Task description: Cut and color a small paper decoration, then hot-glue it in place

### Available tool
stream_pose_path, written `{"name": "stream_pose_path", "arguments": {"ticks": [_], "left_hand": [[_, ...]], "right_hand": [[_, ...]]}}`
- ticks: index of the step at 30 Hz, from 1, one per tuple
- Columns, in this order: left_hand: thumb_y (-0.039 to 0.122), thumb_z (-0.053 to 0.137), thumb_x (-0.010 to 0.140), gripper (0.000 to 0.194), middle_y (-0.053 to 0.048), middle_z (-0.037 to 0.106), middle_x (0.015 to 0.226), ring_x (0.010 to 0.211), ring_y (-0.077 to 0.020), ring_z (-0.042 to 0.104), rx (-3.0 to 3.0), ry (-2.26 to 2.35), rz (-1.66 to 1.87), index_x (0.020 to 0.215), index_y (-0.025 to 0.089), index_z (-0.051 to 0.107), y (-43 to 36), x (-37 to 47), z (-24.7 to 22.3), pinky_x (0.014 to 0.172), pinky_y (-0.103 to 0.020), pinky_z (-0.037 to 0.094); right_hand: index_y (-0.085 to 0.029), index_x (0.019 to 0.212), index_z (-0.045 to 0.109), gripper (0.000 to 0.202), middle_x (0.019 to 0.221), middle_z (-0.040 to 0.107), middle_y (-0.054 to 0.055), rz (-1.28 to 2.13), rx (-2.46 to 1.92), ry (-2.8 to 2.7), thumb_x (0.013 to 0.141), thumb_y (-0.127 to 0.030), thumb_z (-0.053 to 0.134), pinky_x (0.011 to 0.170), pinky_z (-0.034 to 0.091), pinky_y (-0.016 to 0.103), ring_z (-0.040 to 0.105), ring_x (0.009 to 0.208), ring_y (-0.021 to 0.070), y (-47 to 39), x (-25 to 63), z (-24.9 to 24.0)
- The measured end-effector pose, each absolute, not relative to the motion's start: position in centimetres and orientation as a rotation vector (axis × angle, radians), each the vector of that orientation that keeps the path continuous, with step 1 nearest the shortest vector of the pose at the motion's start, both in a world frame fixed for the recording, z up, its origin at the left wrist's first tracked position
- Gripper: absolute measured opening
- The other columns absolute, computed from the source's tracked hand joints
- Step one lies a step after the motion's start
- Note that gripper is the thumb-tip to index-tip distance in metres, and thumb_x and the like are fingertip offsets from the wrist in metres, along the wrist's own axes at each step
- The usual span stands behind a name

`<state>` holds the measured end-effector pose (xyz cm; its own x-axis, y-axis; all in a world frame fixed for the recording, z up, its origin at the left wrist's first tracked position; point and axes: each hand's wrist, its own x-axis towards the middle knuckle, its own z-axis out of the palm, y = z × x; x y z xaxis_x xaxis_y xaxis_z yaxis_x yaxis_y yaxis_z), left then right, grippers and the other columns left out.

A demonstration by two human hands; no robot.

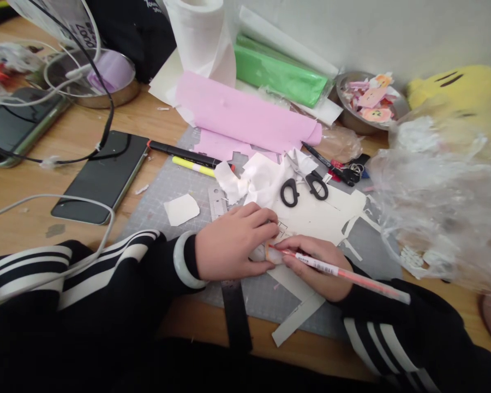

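Note:
My right hand (317, 265) is closed round a pen with a clear and reddish barrel (364, 281), its tip pointing left at a small whitish piece (274, 255) with an orange mark. That piece lies between the thumb and fingers of my left hand (237, 240), which pinch it; its far part is hidden under the fingers. Beyond the hands, scissors with black handles (289, 192) rest on crumpled white paper (262, 177). A metal ruler (217, 203) passes under my left hand. Cut cream card (323, 218) lies beside and under my right hand.
A phone (102, 177) and cables are at the left. Pink sheets (245, 112), a green pack (280, 71) and a white roll (204, 38) stand behind. At the right are a metal bowl of cutouts (352, 123) and clear plastic bags (442, 202). Markers (184, 153) lie on the grey cutting mat (155, 210).

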<state>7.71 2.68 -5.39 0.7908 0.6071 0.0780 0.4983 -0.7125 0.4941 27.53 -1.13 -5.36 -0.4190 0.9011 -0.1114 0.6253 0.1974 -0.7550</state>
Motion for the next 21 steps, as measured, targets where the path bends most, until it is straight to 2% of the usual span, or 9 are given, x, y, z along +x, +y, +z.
{"name": "stream_pose_path", "arguments": {"ticks": [4, 10, 21], "left_hand": [[0.039, 0.057, 0.08, 0.029, -0.008, 0.054, 0.114, 0.103, -0.0245, 0.048, 2.525, 0.833, 0.326, 0.098, 0.016, 0.057, 2.66, 7.69, -5.42, 0.09, -0.04, 0.043], [0.038, 0.057, 0.08, 0.028, -0.008, 0.055, 0.114, 0.103, -0.0247, 0.049, 2.524, 0.832, 0.326, 0.098, 0.016, 0.057, 2.65, 7.68, -5.36, 0.09, -0.04, 0.043], [0.038, 0.058, 0.079, 0.029, -0.008, 0.055, 0.114, 0.101, -0.0241, 0.048, 2.519, 0.836, 0.321, 0.098, 0.016, 0.058, 2.66, 7.71, -5.34, 0.09, -0.04, 0.043]], "right_hand": [[-0.021, 0.093, 0.066, 0.024, 0.082, 0.071, 0.002, 1.033, -1.488, -2.088, 0.081, -0.031, 0.048, 0.069, 0.052, 0.027, 0.065, 0.069, 0.0146, -1.12, 27.49, -5.63], [-0.021, 0.097, 0.066, 0.025, 0.084, 0.071, 0.002, 1.081, -1.518, -2.081, 0.081, -0.032, 0.05, 0.069, 0.053, 0.027, 0.065, 0.072, 0.0153, -1.1, 27.52, -5.58], [-0.019, 0.092, 0.068, 0.027, 0.086, 0.073, 0.004, 1.045, -1.416, -2.079, 0.084, -0.035, 0.047, 0.074, 0.055, 0.028, 0.069, 0.077, 0.0165, -1.2, 27.2, -5.57]]}}
